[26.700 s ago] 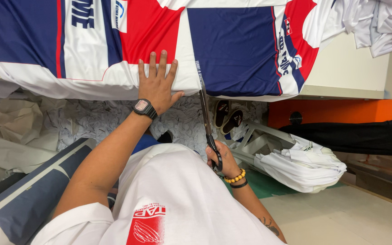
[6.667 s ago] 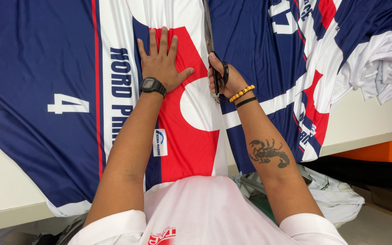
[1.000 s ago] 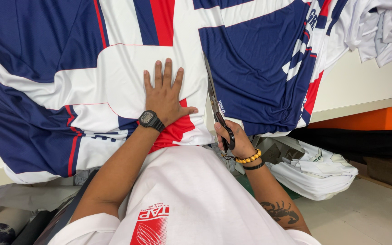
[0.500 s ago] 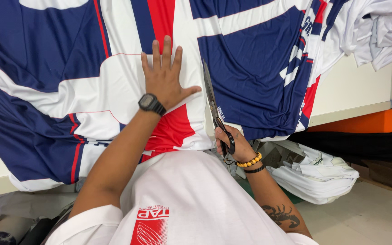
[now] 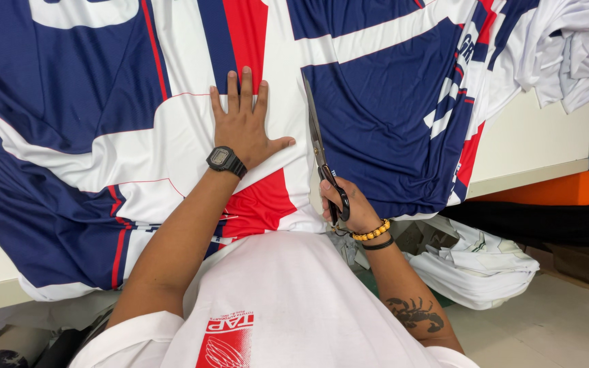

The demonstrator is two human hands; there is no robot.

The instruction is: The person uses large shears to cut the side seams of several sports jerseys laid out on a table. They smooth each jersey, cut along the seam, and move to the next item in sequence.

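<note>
While the fingers of the left hand [image 5: 243, 129] lie spread and flat on the white band of the printed fabric [image 5: 103, 136], pressing it down just left of the cut line, the right hand [image 5: 349, 208] is clamped around the handles of the long scissors [image 5: 322, 163], whose blades lie nearly closed and point away from the body along the seam between white and navy. Compared with half a second ago, the left palm has slid back toward the body a little and the scissors sit slightly further up the cloth, so the cut seems to be creeping forward along the edge of the navy panel, with the holding hand resetting beside it. A black wristwatch [image 5: 225, 161] sits on the left wrist and a beaded bracelet [image 5: 371, 232] on the right. The fabric covers the pale table [image 5: 533, 150] and hangs over its near edge; a heap of white cloth [image 5: 485, 266] lies on the floor to the right.
</note>
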